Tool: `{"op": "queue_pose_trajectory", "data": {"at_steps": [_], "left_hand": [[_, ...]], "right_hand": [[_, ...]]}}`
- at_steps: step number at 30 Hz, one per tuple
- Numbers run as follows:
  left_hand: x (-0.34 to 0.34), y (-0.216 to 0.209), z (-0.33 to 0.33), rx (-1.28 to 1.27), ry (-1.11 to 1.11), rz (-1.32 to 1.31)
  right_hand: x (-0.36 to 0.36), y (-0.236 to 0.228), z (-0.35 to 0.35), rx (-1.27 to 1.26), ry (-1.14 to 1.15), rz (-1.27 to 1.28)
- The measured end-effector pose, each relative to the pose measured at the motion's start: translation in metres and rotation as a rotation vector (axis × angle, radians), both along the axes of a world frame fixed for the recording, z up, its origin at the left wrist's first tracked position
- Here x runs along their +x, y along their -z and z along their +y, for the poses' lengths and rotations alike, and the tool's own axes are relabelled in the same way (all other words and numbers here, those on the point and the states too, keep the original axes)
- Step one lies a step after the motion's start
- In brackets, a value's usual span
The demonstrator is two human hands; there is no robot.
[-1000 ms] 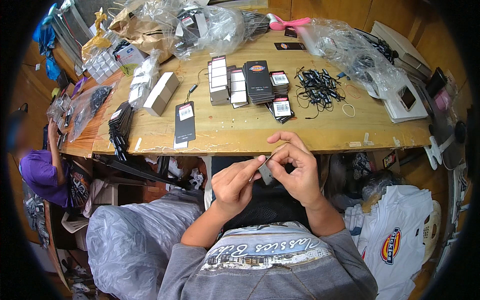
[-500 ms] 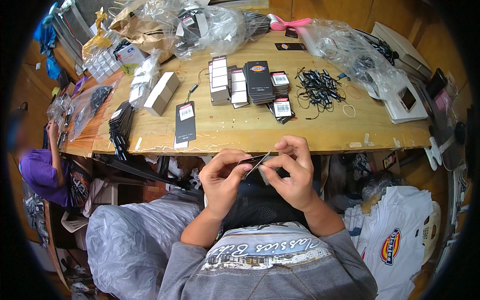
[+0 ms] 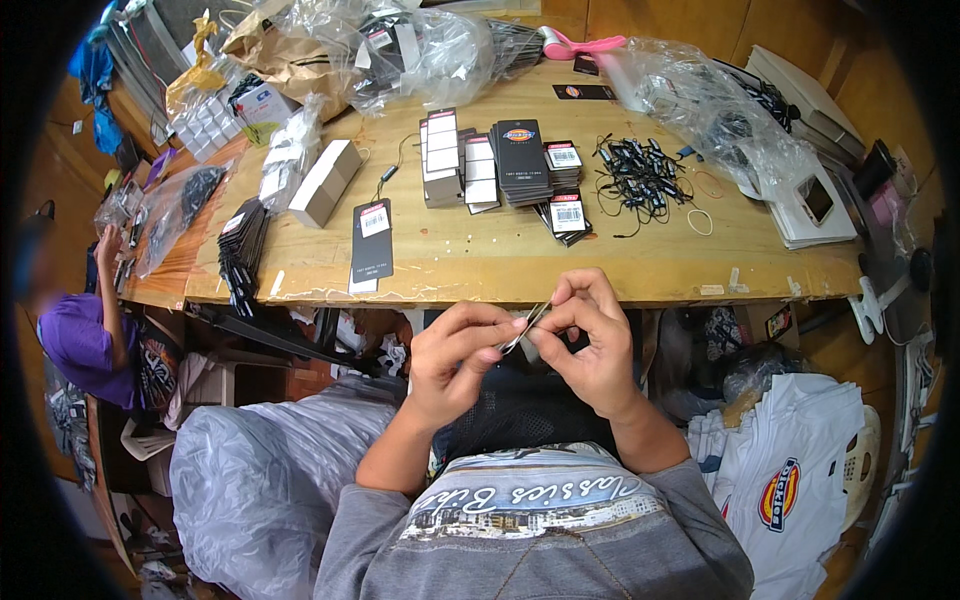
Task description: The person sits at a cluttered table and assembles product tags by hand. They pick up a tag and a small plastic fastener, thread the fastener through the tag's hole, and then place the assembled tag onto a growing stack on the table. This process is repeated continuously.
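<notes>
Just off the table's front edge, my left hand (image 3: pixel 455 362) and my right hand (image 3: pixel 592 350) pinch thin cards, seemingly hang tags (image 3: pixel 536 318), between thumbs and fingers. The tags show almost edge-on, so their faces and exact number are hidden. On the table beyond lies a black hang tag (image 3: pixel 372 252) with a white barcode sticker and a black string. Stacks of black tags (image 3: pixel 520 165) and white label cards (image 3: pixel 441 150) stand side by side at the middle. Right of them is a tangled heap of black tag strings (image 3: pixel 642 180).
A fanned stack of strung black tags (image 3: pixel 240 245) and a white box (image 3: pixel 325 185) lie to the left. Clear plastic bags (image 3: pixel 430 60) crowd the back. A person in purple (image 3: pixel 85 345) sits at far left. White shirts (image 3: pixel 790 470) and a grey plastic-wrapped bundle (image 3: pixel 270 490) flank me.
The tags between my hands have gone from a crossed angle to lying closer together. My left fingers have straightened and shifted slightly right; the dark face that showed is out of sight.
</notes>
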State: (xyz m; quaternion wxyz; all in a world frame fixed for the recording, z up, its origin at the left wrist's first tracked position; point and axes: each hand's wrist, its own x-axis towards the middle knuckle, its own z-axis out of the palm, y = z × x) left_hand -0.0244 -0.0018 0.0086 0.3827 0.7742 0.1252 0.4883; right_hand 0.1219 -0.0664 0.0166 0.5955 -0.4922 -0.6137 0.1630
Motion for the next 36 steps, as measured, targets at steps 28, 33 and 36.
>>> {"op": "queue_pose_trajectory", "data": {"at_steps": [28, 33, 36], "left_hand": [[-0.02, 0.002, 0.01, -0.433, -0.012, -0.251], [-0.023, 0.008, 0.011, -0.582, 0.142, -0.431], [-0.015, 0.004, 0.01, -0.599, 0.148, -0.477]], "right_hand": [[0.037, 0.006, -0.006, -0.303, -0.233, -0.024], [0.034, 0.016, -0.004, -0.42, -0.34, 0.389], [0.029, 0.013, -0.003, -0.382, -0.432, 0.675]]}}
